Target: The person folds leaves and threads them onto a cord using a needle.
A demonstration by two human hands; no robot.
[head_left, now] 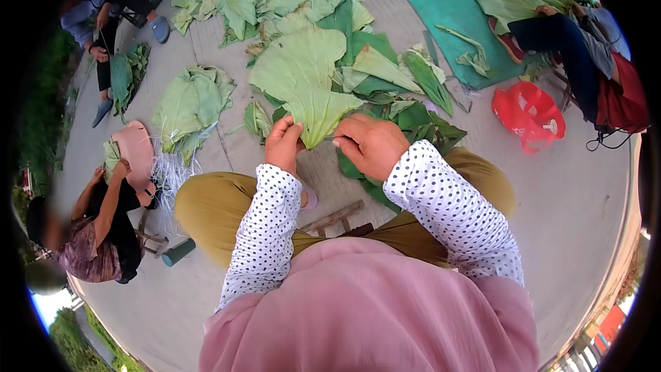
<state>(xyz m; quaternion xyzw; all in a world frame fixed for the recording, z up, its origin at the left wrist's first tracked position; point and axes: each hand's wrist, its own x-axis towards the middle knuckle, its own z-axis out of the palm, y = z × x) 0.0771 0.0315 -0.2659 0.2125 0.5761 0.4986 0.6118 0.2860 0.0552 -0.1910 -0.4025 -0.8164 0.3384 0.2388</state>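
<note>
Near the middle of the scene, above the knees, a large pale green leaf [303, 83] is lying fanned out on the concrete ground [571, 186], its narrow gathered end pointing near. Left hand [284, 143] is pinching that gathered end, fingers curled tight. Right hand [370, 145] is closing over the same end from the right, fingers bent. Folded leaf bundle [189, 103] is lying to the left; red plastic bag [527, 114] is sitting far right.
</note>
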